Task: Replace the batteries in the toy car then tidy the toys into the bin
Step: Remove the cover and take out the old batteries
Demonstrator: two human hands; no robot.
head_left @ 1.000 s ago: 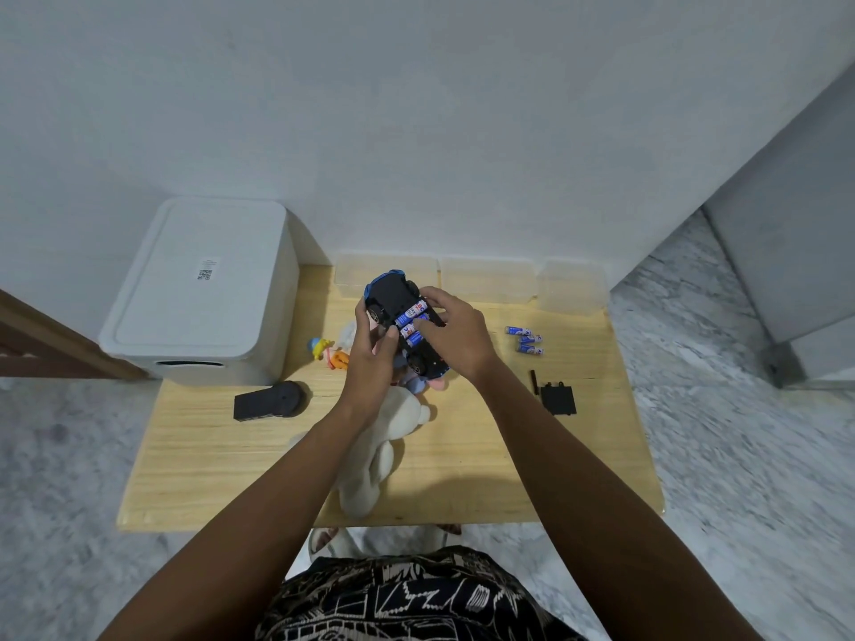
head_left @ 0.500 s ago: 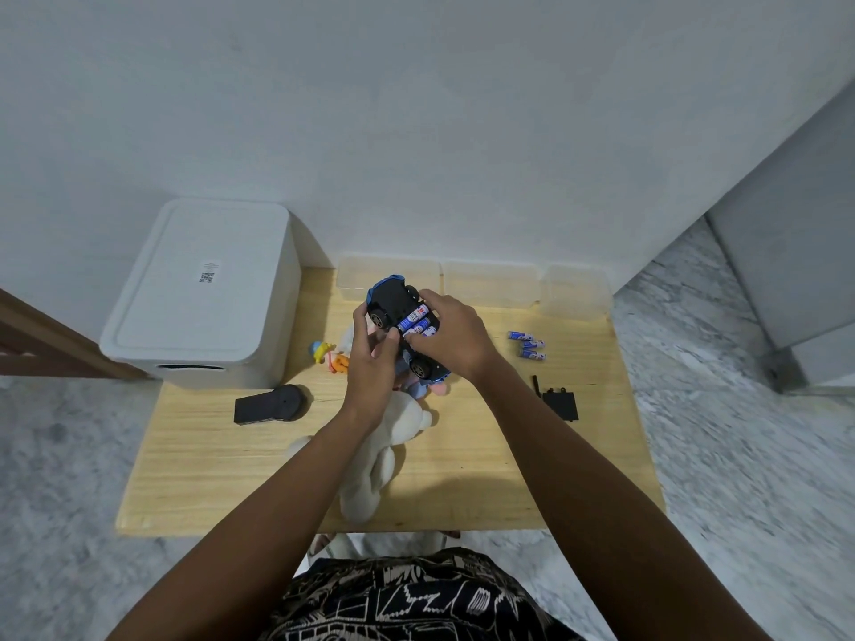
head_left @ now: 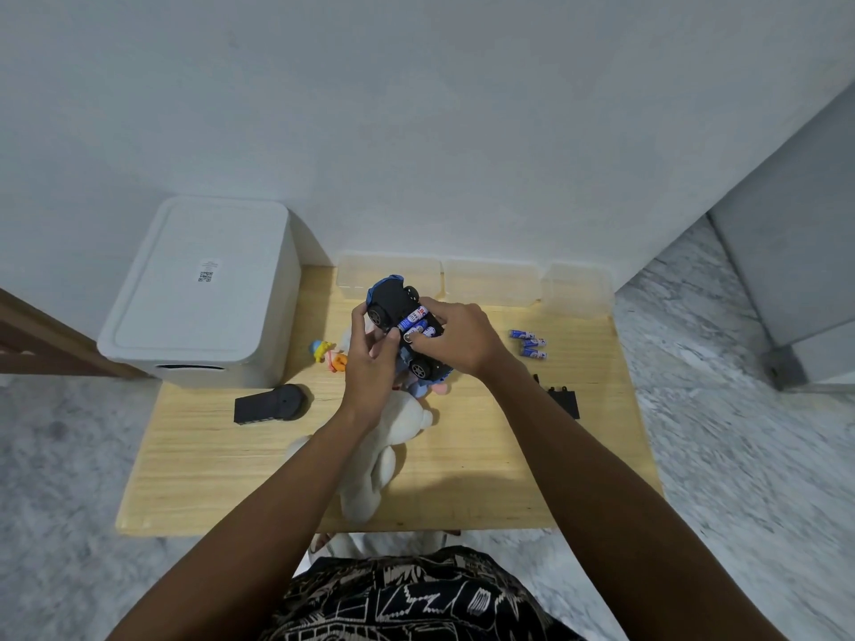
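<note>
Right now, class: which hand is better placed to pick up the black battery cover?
Right hand: the battery cover lies on its side of the table, while the left hand steadies the toy car.

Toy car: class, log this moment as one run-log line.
step: seating batteries | toy car: upside down, compartment open | left hand: holds car | right hand: fingers on batteries | cover: on table

Both hands hold upturned car (head_left: pixel 401 322) above surface (head_left: pixel 462 474): left hand (head_left: pixel 370 358) grips its side, right hand (head_left: pixel 455 337) fingers (head_left: pixel 416 339) press batteries (head_left: pixel 416 322) in compartment. Spare batteries (head_left: pixel 529 343) right.
</note>
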